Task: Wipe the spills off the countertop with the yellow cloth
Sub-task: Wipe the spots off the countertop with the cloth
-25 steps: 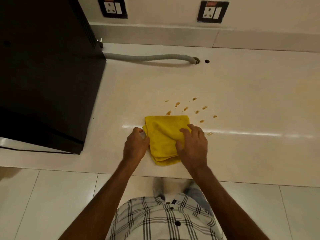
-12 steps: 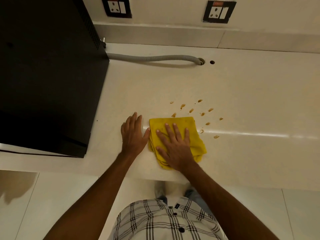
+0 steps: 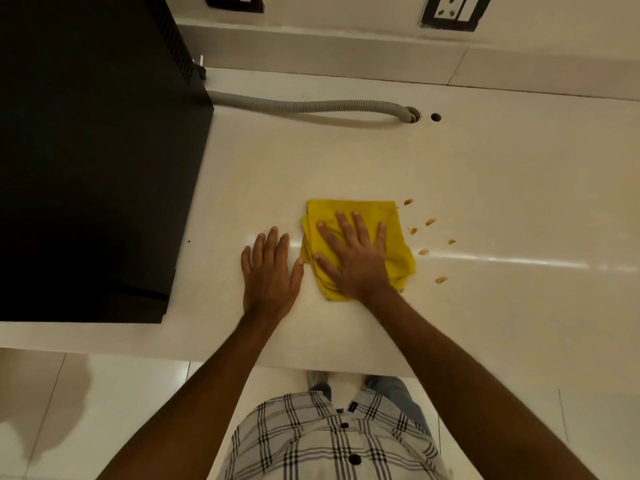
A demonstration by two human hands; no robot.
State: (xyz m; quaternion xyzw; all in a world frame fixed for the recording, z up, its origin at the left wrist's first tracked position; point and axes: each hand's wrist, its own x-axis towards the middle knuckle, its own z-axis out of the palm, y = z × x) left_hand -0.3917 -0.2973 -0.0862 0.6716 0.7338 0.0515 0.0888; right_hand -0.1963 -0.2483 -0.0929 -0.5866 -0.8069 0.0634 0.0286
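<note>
A folded yellow cloth [image 3: 391, 216] lies flat on the cream countertop [image 3: 346, 161]. My right hand [image 3: 353, 252] presses down on the cloth with its fingers spread. My left hand [image 3: 270, 271] rests flat on the bare counter just left of the cloth, fingers apart, holding nothing. Several small brown spill drops [image 3: 429, 222] dot the counter right of the cloth, from its top right corner down to a drop near its lower right [image 3: 441, 279].
A large black appliance [image 3: 86, 150] fills the left side of the counter. A grey corrugated hose [image 3: 304, 107] runs from it to a hole near the back wall. Two wall sockets [image 3: 453, 10] sit above. The counter's front edge runs below my wrists.
Both hands first gripped the cloth's sides. The left hand then let go and lay flat on the counter. The right hand flattened on the cloth and pushed it forward over the nearest drops.
</note>
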